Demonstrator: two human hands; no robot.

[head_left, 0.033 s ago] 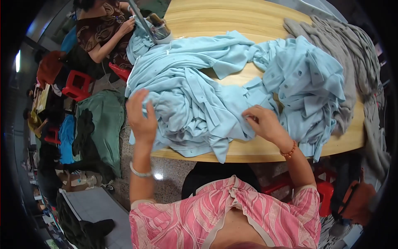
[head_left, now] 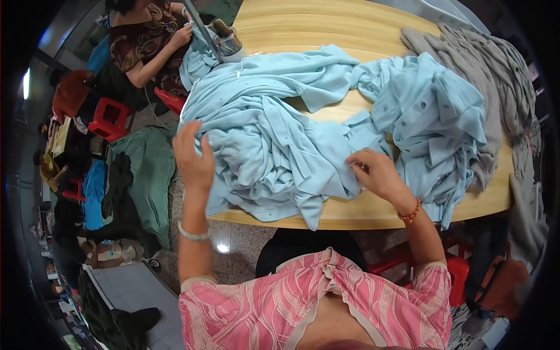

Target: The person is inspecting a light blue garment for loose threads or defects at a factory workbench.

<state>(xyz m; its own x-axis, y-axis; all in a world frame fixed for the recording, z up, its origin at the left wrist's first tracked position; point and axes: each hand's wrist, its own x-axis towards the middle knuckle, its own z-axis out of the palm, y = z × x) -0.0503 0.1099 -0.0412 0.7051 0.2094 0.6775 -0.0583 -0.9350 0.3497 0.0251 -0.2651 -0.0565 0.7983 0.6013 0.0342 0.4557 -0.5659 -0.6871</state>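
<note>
A heap of light blue buttoned shirts (head_left: pixel 245 146) lies bunched over the near left of the table. At its left edge is my left hand (head_left: pixel 194 156), fingers spread and thumb apart, holding nothing. My right hand (head_left: pixel 378 174) is over the right part of this cloth, thumb and fingers curled together in a pinch. Whatever is between those fingertips is too small and hidden to name. Further right lies a second pile of light blue shirts (head_left: pixel 431 111), with dark buttons and collars showing.
Grey garments (head_left: pixel 490 87) hang over the right end of the wooden table (head_left: pixel 326 23). At the far left stand a clear tool cup (head_left: pixel 228 44) and a metal post (head_left: pixel 201 23). Another person (head_left: pixel 149 46) handles blue cloth there. Red stools (head_left: pixel 109 119) and green cloth (head_left: pixel 143 175) are to the left.
My left hand has shifted slightly left, off the edge of the heap. My right hand has moved a little to the right, its fingers still curled.
</note>
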